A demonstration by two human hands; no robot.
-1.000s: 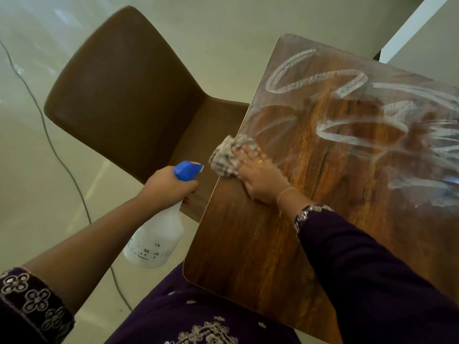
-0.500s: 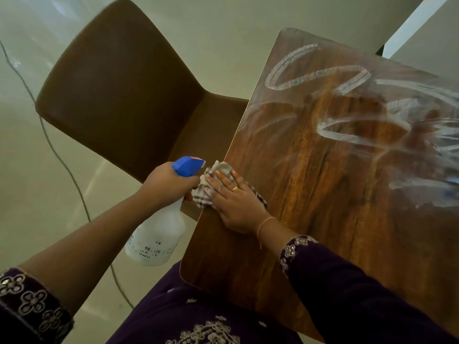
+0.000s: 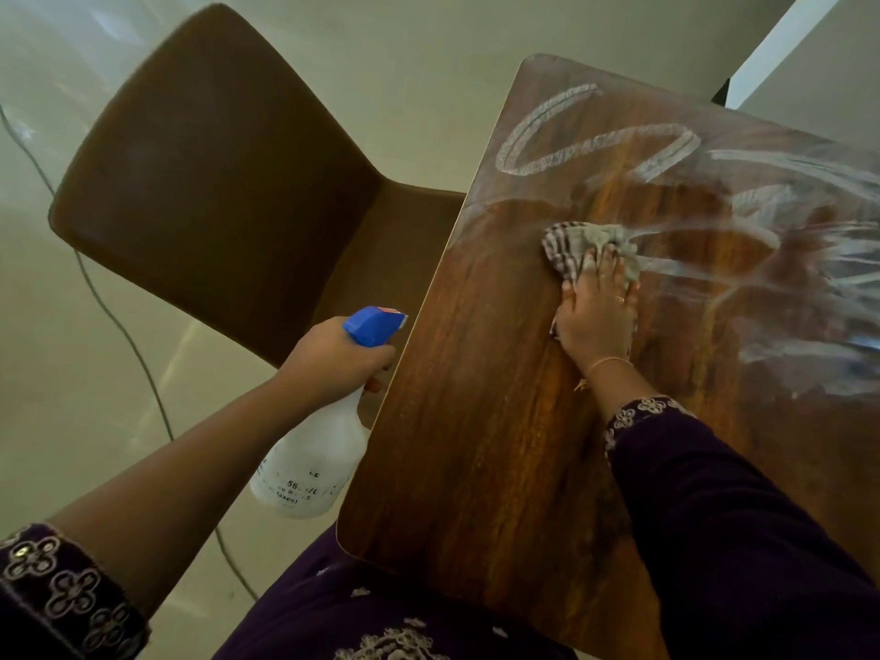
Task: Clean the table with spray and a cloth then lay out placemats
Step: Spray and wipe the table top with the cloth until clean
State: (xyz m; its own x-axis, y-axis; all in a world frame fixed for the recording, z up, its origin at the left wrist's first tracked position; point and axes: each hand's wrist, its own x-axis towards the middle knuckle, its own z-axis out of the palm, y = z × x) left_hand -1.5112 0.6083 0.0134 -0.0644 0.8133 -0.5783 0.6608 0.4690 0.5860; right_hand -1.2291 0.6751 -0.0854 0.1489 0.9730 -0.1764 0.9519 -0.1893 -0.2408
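Dim, soft indoor light, pale glare on the far table (image 3: 476, 421), slight blur, wide-angle distortion at the edges

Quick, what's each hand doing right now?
Left hand: closed around the spray bottle.
Right hand: open, pressing the cloth onto the table.

table (image 3: 476, 421) cut R edge | bottle (image 3: 314, 464) label illegible | cloth (image 3: 571, 245) part under R hand (image 3: 595, 321)

Faint, partly legible print on the spray bottle (image 3: 314, 464): "56" and "(axes)"
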